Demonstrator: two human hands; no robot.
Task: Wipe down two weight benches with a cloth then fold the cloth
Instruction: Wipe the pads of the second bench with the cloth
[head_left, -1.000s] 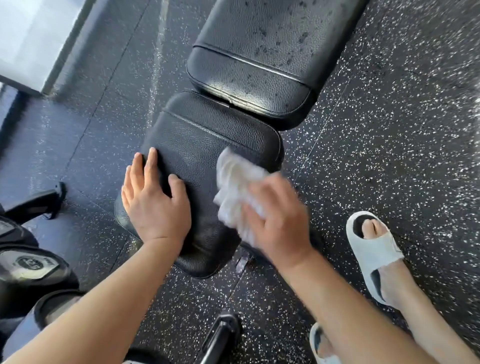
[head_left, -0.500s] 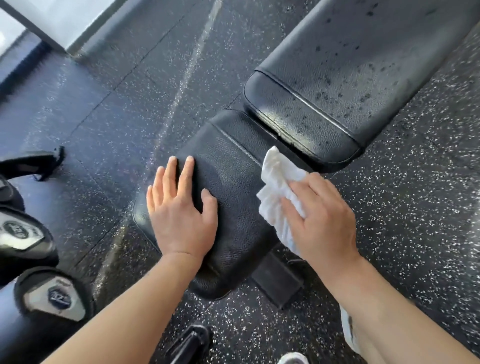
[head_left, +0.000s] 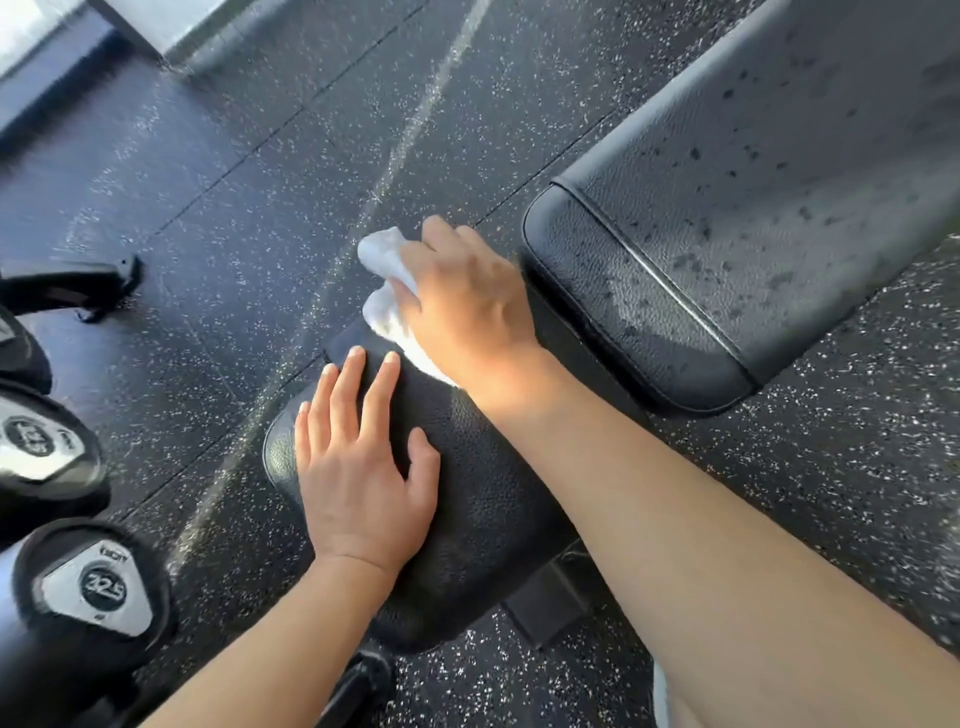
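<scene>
**Right hand crossing with cloth to far-left corner of seat pad**

Right hand (head_left: 465, 293) is now sitting at the far-left corner of the seat pad (head_left: 483, 499); half a second ago it was working the pad's right edge. It is gripping the white cloth (head_left: 384, 291) with fingers curled over it, wad bunching out past the knuckles and hanging partly over the pad edge above the speckled rubber floor (head_left: 249, 208). Left hand (head_left: 358, 467) is lying flat on the pad just nearer than the grip, fingers straight and slightly spread, holding nothing, fingertips close to the cloth. Right forearm is crossing over the pad. Backrest pad (head_left: 727, 208) is lying to the right of the grip, showing dark wet spots. Dumbbell ends (head_left: 96, 590) are sitting well to the left, nearer side; one is reading 22.5.
</scene>
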